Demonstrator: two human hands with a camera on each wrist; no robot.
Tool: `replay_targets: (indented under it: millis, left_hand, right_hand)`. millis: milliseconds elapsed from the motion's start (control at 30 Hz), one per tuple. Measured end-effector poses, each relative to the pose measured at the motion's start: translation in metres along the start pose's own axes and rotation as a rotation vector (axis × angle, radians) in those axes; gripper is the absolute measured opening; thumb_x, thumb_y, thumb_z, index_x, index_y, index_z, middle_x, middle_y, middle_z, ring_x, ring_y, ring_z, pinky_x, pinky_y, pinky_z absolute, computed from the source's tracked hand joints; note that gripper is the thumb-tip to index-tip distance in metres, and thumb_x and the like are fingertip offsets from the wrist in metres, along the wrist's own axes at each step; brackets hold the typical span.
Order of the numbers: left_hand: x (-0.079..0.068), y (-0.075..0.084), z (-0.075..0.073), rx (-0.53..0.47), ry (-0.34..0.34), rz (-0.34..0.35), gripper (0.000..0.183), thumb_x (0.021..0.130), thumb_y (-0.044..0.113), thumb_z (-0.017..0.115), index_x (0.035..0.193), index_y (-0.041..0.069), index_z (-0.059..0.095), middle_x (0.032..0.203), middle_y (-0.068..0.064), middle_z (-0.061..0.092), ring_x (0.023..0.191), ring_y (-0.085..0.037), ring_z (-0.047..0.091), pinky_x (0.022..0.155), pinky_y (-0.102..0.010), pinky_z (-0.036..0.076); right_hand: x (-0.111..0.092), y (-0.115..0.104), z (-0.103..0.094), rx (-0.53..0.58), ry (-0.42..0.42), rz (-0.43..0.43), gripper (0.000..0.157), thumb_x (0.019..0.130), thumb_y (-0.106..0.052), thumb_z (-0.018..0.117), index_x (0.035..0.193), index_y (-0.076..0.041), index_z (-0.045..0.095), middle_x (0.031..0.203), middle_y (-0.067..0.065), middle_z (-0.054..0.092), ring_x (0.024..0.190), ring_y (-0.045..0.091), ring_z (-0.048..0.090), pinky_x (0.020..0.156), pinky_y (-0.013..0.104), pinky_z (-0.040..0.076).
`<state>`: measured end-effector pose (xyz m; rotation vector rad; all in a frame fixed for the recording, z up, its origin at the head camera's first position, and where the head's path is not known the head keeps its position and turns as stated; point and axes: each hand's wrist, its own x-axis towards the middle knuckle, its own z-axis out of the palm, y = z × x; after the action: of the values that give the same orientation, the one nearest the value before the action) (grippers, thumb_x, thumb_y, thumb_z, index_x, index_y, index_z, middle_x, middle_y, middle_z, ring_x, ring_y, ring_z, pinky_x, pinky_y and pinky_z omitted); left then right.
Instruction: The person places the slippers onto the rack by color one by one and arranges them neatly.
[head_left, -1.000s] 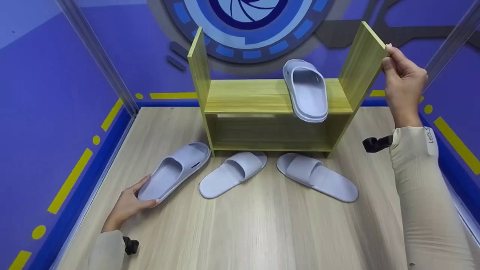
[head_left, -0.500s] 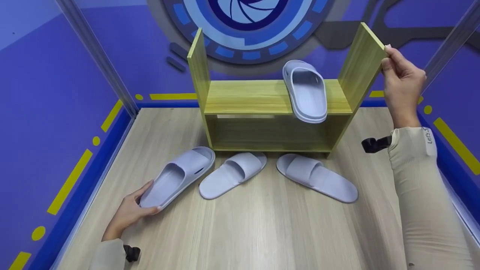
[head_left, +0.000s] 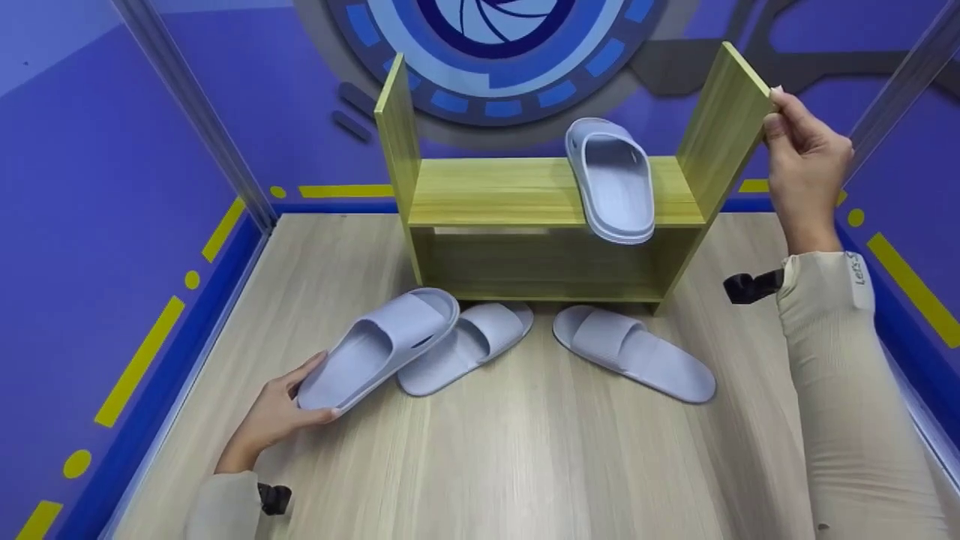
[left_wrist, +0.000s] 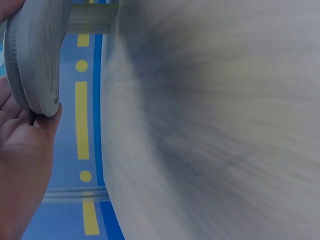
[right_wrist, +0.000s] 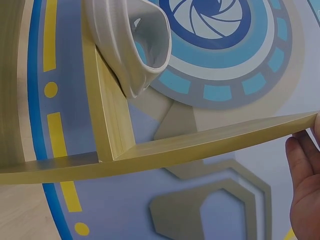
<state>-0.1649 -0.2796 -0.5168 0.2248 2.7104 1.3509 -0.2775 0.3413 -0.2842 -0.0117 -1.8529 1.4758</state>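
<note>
My left hand (head_left: 274, 409) grips a grey slipper (head_left: 349, 364) by its heel, thumb on the near side and fingers on the far side. Its toe overlaps a thinner grey slipper (head_left: 439, 373) lying on the floor behind. In the left wrist view the held slipper (left_wrist: 37, 55) shows its sole, raised off the floor. My right hand (head_left: 810, 161) pinches the top edge of the right side panel (head_left: 731, 124) of a small wooden shelf (head_left: 487, 191). On that shelf's upper board rests another grey slipper (head_left: 621, 187), heel past the front edge.
A second thin slipper (head_left: 667, 367) lies on the wood-patterned floor (head_left: 510, 457), in front of the shelf's right half. The lower compartment (head_left: 540, 264) is shaded. Blue printed walls (head_left: 90, 225) close in the left, back and right sides.
My left hand has moved to the right with the slipper, whose toe now covers part of the thin slipper. My right hand stays on the side panel, and the shelf has not moved.
</note>
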Motion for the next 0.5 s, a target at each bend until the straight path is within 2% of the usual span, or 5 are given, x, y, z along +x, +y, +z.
replay_targets:
  millis: [133,367,500]
  left_hand:
    - [0.005,0.009,0.001,0.024,-0.008,0.036,0.092,0.069,0.031,0.087,0.147,0.015,0.042,0.153,-0.013,0.037,0.141,-0.031,0.032,0.108,-0.028,0.033]
    - [0.013,0.027,0.003,0.024,-0.023,0.102,0.092,0.067,0.026,0.088,0.146,0.013,0.043,0.152,-0.012,0.038,0.14,-0.027,0.034,0.108,-0.033,0.034]
    - [0.017,0.037,0.005,0.026,-0.024,0.146,0.091,0.066,0.025,0.088,0.145,0.012,0.044,0.151,-0.013,0.04,0.138,-0.028,0.036,0.107,-0.039,0.037]
  right_hand:
    - [0.001,0.001,0.0,0.006,-0.004,0.002,0.03,0.088,-0.013,0.064,0.118,-0.014,0.07,0.124,0.006,0.066,0.105,0.006,0.066,0.089,0.017,0.051]
    - [0.001,0.001,0.0,0.024,-0.003,0.01,0.031,0.088,-0.012,0.065,0.118,-0.014,0.069,0.124,0.006,0.065,0.106,0.007,0.066,0.09,0.018,0.05]
    - [0.001,0.004,0.0,0.01,0.008,0.0,0.031,0.088,-0.012,0.065,0.118,-0.014,0.069,0.125,0.006,0.064,0.106,0.006,0.066,0.089,0.016,0.051]
